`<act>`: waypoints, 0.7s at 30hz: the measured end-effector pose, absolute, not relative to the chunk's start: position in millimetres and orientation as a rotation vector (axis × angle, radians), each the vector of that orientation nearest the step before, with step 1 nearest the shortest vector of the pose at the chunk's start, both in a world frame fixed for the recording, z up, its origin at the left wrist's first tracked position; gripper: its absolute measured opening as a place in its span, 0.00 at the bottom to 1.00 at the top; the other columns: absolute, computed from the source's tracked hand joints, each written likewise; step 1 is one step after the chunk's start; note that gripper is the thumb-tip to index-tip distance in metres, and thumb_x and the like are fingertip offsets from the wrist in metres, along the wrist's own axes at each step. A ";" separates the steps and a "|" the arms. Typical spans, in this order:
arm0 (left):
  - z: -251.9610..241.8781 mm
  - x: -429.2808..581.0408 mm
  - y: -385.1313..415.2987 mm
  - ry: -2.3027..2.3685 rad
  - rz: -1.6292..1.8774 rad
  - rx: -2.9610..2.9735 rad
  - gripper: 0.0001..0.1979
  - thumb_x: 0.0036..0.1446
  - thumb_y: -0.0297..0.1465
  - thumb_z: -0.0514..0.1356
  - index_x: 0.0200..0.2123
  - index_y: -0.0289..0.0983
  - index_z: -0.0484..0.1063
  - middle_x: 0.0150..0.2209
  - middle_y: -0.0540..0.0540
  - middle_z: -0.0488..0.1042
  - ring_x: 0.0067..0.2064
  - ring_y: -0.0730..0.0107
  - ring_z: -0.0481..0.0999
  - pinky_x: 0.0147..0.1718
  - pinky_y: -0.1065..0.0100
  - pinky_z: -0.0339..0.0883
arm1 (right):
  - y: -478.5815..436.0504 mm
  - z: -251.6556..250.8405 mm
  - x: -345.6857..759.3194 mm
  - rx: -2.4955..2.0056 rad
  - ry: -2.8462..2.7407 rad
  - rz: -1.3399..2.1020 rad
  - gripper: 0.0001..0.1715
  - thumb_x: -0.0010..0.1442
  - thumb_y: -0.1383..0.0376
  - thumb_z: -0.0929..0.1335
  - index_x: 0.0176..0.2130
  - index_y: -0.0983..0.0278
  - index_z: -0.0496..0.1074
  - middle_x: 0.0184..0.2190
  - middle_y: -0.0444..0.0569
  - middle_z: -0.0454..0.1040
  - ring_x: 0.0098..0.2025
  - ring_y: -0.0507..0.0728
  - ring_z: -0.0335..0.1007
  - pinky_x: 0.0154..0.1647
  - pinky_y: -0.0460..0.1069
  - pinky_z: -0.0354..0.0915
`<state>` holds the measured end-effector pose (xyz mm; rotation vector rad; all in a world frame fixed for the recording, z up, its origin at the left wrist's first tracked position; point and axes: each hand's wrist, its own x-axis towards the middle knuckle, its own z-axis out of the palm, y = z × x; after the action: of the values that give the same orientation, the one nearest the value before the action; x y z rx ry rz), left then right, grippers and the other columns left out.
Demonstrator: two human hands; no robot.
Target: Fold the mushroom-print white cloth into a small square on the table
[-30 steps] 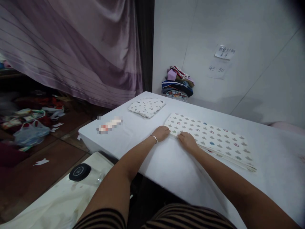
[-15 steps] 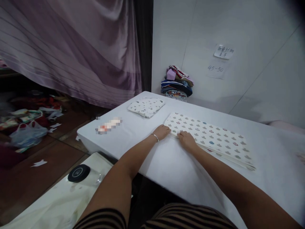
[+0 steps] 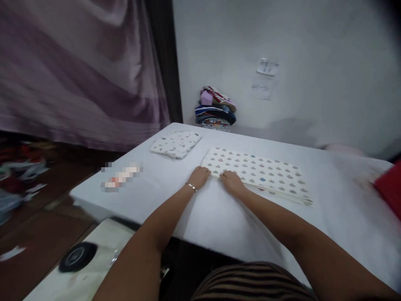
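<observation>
A long folded piece of white fabric (image 3: 260,170) with small grey, red and blue prints lies flat on the white-covered table (image 3: 200,217). My left hand (image 3: 199,177), with a silver bracelet at the wrist, has its fingers closed on the fabric's near left corner. A short way to the right, my right hand (image 3: 232,181) grips the near edge, its fingertips on top; both thumbs are mostly hidden. Beyond my left hand rests a smaller folded white cloth (image 3: 176,144) with a sparse dark print.
A stack of folded textiles (image 3: 215,108) stands by the wall past the table. A pixelated item (image 3: 122,176) lies at the table's left. Lower left, a black round lid (image 3: 78,256) sits on a cream surface. A purple curtain (image 3: 94,75) hangs at left; something red (image 3: 390,186) shows at right.
My view has turned to the right, so the table and wall sit further left in the picture. Both hands keep the same place on the fabric. Something red has come into view at right.
</observation>
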<state>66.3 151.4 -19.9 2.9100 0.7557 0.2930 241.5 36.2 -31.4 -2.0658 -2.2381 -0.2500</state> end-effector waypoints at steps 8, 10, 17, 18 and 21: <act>-33.9 93.2 140.3 0.760 0.279 3.009 0.25 0.64 0.28 0.45 0.58 0.50 0.70 0.60 0.54 0.75 0.65 0.63 0.69 0.67 0.53 0.57 | 29.4 -17.5 241.6 -2.171 -2.135 -0.315 0.18 0.75 0.64 0.58 0.53 0.57 0.74 0.50 0.41 0.76 0.53 0.52 0.66 0.54 0.45 0.58; -36.0 96.3 140.9 0.769 0.270 3.001 0.27 0.63 0.27 0.44 0.58 0.52 0.71 0.59 0.56 0.76 0.64 0.64 0.71 0.65 0.52 0.60 | 17.3 -16.5 251.6 -2.187 -2.110 -0.310 0.18 0.74 0.66 0.59 0.54 0.58 0.73 0.52 0.40 0.76 0.53 0.51 0.66 0.56 0.45 0.58; -40.9 94.2 149.3 0.738 0.306 3.006 0.24 0.61 0.25 0.49 0.56 0.43 0.74 0.61 0.42 0.73 0.64 0.60 0.71 0.64 0.52 0.62 | -80.2 -19.5 331.6 -2.351 -1.900 -0.261 0.22 0.72 0.71 0.59 0.57 0.61 0.74 0.56 0.48 0.76 0.55 0.55 0.68 0.58 0.49 0.60; -41.6 94.2 149.7 0.730 0.309 3.010 0.24 0.61 0.26 0.49 0.56 0.43 0.74 0.61 0.42 0.73 0.64 0.60 0.71 0.64 0.52 0.61 | -100.2 -19.5 346.3 -2.386 -1.831 -0.270 0.22 0.72 0.71 0.59 0.57 0.63 0.75 0.56 0.51 0.76 0.56 0.57 0.68 0.58 0.50 0.61; -43.6 94.6 150.2 0.731 0.309 3.006 0.24 0.61 0.27 0.47 0.57 0.42 0.73 0.62 0.42 0.72 0.65 0.60 0.70 0.66 0.53 0.59 | -162.1 -19.9 389.4 -2.495 -1.615 -0.304 0.21 0.69 0.71 0.60 0.53 0.64 0.78 0.55 0.57 0.77 0.55 0.59 0.70 0.58 0.52 0.62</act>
<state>94.6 150.2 -43.6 3.0062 0.7309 0.3094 389.4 -162.1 -19.9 -2.4948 -1.6146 -0.3038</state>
